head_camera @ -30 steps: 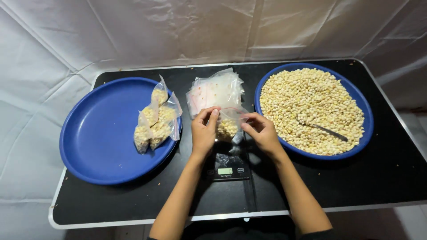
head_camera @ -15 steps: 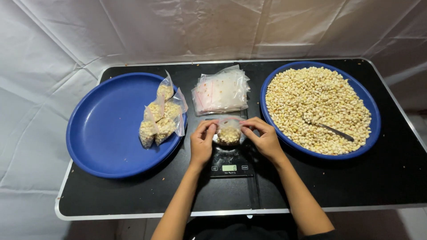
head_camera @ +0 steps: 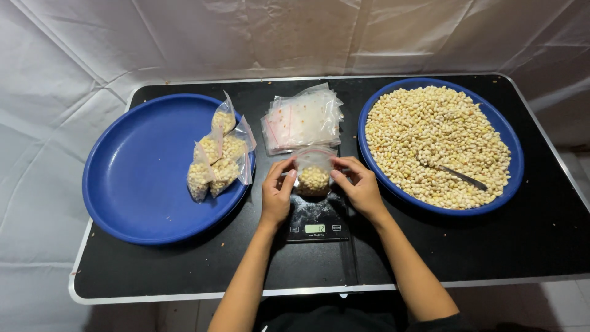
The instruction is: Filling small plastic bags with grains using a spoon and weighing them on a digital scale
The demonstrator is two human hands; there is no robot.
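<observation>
A small clear bag of pale kernels (head_camera: 314, 174) stands on a black digital scale (head_camera: 317, 222) in the middle of the black table. My left hand (head_camera: 276, 192) grips the bag's left top edge, and my right hand (head_camera: 359, 185) grips its right top edge. Just behind the bag lies a stack of empty clear bags (head_camera: 302, 119). A blue tray (head_camera: 513, 161) at the right is heaped with kernels, with a dark spoon (head_camera: 460, 176) lying in them.
A blue tray (head_camera: 135, 184) at the left holds several filled bags (head_camera: 220, 157) near its right rim. The table's front edge (head_camera: 184, 296) is close to my body. White cloth hangs behind and around the table.
Both hands brought the bag of kernels down and toward me, from in front of the bag stack onto the scale. The view has shifted slightly.
</observation>
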